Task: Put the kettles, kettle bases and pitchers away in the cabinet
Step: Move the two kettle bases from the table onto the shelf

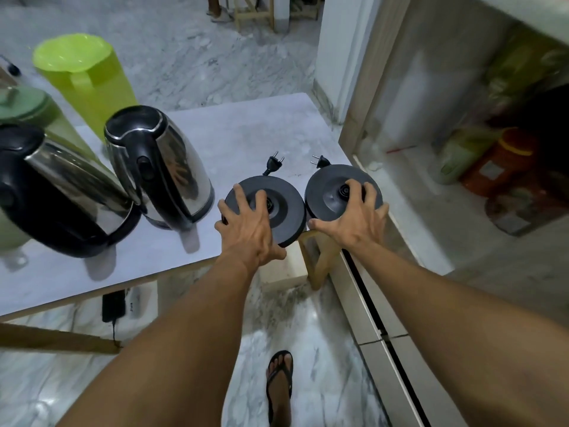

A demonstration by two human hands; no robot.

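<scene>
Two round black kettle bases lie side by side at the table's right end. My left hand [246, 223] is spread over the left kettle base [283, 211], thumb and fingers around its rim. My right hand [354, 217] grips the right kettle base [326, 186] the same way. Each base's plug points away from me. Left of them stand two steel kettles, one [172, 167] near the bases and another [61, 192] at the left edge. Behind those are a lime green pitcher [86, 78] and a darker green pitcher [27, 109].
The grey table [246, 140] ends just right of the bases. The open cabinet [431, 186] stands at the right, with an orange jar [498, 161] and other containers inside. A wooden stool [317, 257] sits under the table corner. My sandalled foot [280, 383] is on the marble floor.
</scene>
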